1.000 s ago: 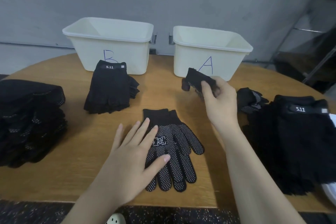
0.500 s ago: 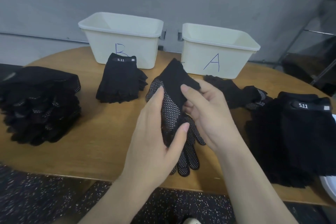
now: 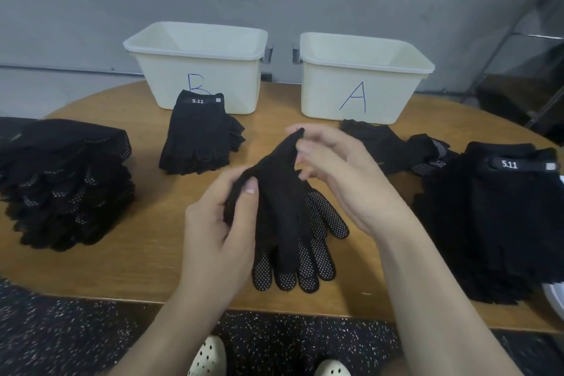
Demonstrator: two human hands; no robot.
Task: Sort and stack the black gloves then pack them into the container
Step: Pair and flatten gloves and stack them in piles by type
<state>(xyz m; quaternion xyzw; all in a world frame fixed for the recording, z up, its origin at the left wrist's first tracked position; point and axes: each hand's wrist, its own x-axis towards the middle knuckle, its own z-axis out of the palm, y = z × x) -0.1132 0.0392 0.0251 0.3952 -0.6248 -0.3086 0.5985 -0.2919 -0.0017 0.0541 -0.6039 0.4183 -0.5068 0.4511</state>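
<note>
Both hands are gripping the dotted glove (image 3: pixel 283 217): left hand (image 3: pixel 222 223) pinching one cuff corner, right hand (image 3: pixel 332 171) the other. Its fingers are trailing toward the person, over the counter (image 3: pixel 128 265).

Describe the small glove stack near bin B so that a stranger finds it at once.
Find the white bin marked B. Against its front wall lies a small glove stack. Unlike the dotted pile at the left, it shows a 5.11 label and no dots.

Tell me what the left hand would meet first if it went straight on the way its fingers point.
Probably the short stack of 5.11 gloves in front of bin B. The left hand, gripping the dotted glove, points up-table toward it, though depth is unclear.
</note>
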